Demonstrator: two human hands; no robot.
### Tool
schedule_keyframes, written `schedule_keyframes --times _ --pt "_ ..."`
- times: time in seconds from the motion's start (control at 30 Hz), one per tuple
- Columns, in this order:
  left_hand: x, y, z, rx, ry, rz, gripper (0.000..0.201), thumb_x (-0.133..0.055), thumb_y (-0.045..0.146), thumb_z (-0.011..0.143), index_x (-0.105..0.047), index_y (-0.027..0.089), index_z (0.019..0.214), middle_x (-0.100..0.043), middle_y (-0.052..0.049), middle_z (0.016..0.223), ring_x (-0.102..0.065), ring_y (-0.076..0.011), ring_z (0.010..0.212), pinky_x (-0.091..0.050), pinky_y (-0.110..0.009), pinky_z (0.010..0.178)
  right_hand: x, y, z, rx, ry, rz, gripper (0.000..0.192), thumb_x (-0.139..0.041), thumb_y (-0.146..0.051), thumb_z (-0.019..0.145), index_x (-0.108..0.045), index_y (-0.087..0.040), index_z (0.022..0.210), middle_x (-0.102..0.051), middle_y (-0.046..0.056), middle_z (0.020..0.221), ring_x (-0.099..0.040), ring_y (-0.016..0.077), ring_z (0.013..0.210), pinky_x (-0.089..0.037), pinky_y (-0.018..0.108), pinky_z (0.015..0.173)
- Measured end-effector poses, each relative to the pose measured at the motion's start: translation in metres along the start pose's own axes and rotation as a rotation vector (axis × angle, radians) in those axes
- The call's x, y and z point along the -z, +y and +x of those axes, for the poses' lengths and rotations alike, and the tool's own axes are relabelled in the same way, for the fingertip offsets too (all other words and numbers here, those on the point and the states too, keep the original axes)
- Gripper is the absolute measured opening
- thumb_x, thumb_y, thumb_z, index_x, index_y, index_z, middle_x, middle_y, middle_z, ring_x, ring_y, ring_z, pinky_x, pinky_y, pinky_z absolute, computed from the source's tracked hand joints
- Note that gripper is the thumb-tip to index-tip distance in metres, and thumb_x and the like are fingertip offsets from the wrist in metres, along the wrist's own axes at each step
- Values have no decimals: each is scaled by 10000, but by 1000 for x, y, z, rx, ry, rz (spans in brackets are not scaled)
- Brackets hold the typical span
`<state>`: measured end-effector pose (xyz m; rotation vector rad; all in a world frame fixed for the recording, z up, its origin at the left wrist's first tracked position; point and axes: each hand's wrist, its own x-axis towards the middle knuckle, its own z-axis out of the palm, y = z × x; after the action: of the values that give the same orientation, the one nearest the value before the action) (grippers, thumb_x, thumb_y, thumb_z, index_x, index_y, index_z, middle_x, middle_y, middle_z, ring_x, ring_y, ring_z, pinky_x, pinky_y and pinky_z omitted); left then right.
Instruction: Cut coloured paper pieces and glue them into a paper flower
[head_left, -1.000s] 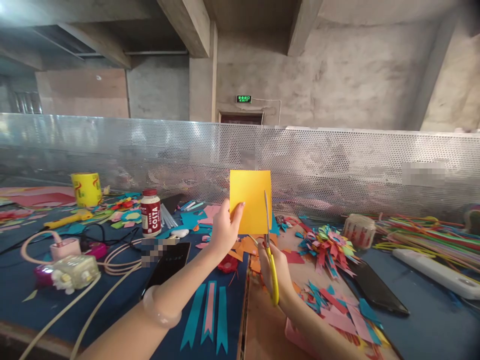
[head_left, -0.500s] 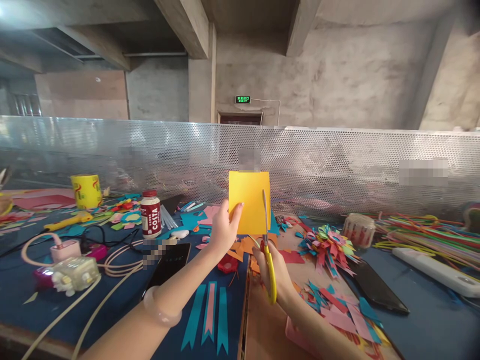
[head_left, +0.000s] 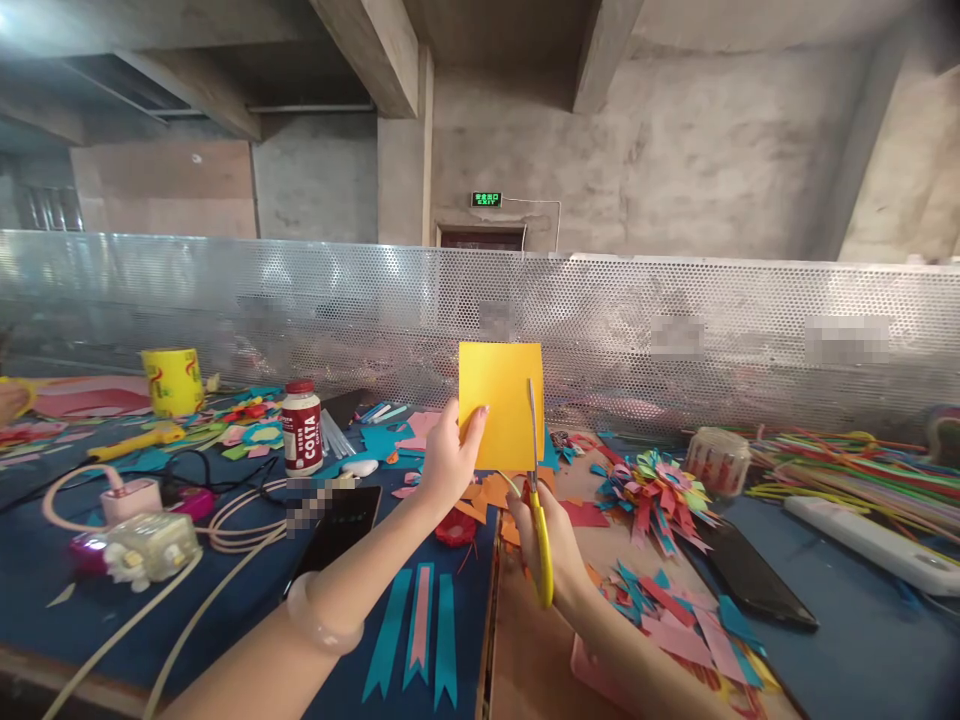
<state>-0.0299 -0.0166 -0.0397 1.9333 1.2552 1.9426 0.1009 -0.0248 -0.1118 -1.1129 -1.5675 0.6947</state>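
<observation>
A yellow sheet of paper (head_left: 499, 385) is held up by my left hand (head_left: 451, 455), its thumb flat on the near face and the other fingers hidden behind. In my right hand (head_left: 551, 530) is a pair of yellow-handled scissors (head_left: 541, 550), blades pointing up. One blade lies in front of the sheet near its right edge; the other blade is not visible. On the blue table below lie teal swallow-tailed paper strips (head_left: 445, 640), one with a pink strip (head_left: 422, 620) on it. Orange paper scraps (head_left: 495, 490) are under my hands.
Left of me stand a Costa bottle (head_left: 302, 430), a yellow tape roll (head_left: 172, 382), a phone (head_left: 337, 535) and looping cables (head_left: 232, 525). On the right are a paper-strip flower (head_left: 660, 490), another phone (head_left: 757, 575), a jar (head_left: 718, 462) and a white glue gun (head_left: 870, 540). A perforated metal partition (head_left: 637, 335) runs behind.
The yellow sheet and the scissors have shifted very slightly to the right. My hands keep the same grip. At the far left edge, another person's hand and yellow-handled tool have moved.
</observation>
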Motion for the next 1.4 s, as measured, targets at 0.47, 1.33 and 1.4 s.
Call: schedule_keyframes --times 0.47,1.33,1.4 --pt "-5 -2 -4 4 -33 -39 220 -431 389 857 -412 199 750 -533 11 683 -524 -108 583 -403 -208 520 -1 5 3 0 45 -51 280 -342 -419 810 -456 -191 694 -541 10 644 -475 146 575 -349 239 515" --pt "-4 7 -5 34 -15 -54 206 -446 405 838 -455 209 776 -583 -13 711 -570 -140 613 -417 -225 478 1 1 1 46 96 -79 257 -330 -353 792 -382 -201 591 -447 -22 523 -415 122 489 -296 230 484" --pt "-4 7 -5 32 -13 -57 205 -450 404 836 -457 210 770 -568 -8 682 -566 -142 607 -417 -227 476 0 1 1 40 90 -73 257 -326 -348 798 -390 -197 601 -445 -23 525 -411 118 485 -297 227 481"
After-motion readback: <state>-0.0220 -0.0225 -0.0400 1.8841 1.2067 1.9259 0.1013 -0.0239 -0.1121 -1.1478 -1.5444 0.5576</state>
